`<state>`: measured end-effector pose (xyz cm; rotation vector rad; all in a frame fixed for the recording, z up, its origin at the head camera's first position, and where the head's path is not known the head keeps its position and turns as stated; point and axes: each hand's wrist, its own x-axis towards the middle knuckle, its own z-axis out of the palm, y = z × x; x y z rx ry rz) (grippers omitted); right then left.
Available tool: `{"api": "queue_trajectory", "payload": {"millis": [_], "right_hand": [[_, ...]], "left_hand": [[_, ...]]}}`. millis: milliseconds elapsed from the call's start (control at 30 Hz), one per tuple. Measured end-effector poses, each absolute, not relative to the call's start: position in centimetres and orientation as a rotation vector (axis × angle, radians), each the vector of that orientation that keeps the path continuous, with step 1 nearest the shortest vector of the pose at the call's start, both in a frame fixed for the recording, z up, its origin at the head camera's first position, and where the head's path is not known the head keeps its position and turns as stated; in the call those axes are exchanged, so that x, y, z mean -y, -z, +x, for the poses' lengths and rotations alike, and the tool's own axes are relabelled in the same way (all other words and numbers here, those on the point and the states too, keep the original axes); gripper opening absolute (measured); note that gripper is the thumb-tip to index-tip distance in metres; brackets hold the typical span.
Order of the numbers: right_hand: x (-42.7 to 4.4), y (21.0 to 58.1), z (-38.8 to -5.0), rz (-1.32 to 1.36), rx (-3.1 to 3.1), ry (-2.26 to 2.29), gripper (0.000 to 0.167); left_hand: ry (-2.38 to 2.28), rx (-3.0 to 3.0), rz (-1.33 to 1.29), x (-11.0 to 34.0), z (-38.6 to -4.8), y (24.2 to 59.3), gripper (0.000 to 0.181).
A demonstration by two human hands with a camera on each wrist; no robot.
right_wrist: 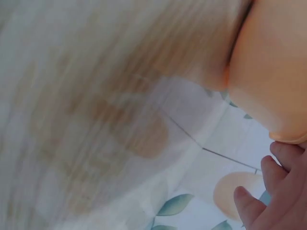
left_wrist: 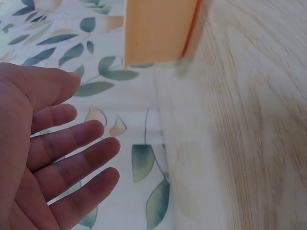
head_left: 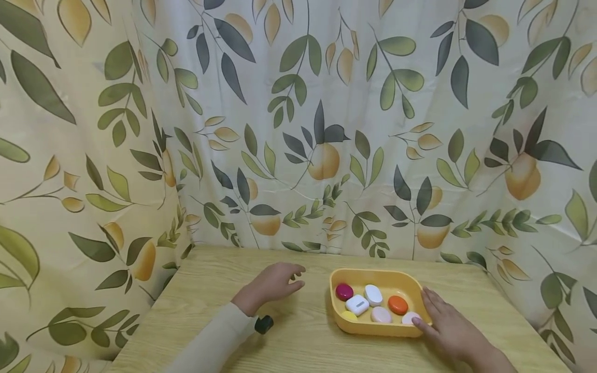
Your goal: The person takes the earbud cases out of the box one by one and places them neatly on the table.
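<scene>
1. My left hand [head_left: 276, 282], fingers relaxed, holds nothing; my right hand [head_left: 451, 326] grips the yellow tray [head_left: 368, 328].
2. It rests on the tabletop [head_left: 298, 347], rounded pieces [head_left: 398, 305] inside.
3. Probably steadying; next calls for a left-hand reach.

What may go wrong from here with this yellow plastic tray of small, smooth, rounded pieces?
Only the right hand touches the tray, at its right end, so a push might swing it round. The small rounded pieces look loose, so a tilt could slide or spill them.

Head POV fwd/down; wrist POVs close; all share tray [head_left: 366, 328].
</scene>
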<state>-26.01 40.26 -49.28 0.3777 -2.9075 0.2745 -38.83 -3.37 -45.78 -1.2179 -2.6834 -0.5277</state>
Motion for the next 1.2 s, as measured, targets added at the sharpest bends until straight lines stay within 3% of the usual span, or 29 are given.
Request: {"api": "queue_trajectory", "payload": {"millis": [300,1200], "right_hand": [[-40.3,49.1,-26.0,0.391,2.912,-0.253,0.08],[-40.2,49.2,-25.7,0.397,2.898,-0.215,0.079]], "left_hand": [[0.62,2.694,-1.275,0.7,-40.1,45.8,0.029],[0.581,2.758,-1.275,-5.1,-40.7,44.1,0.031]]}}
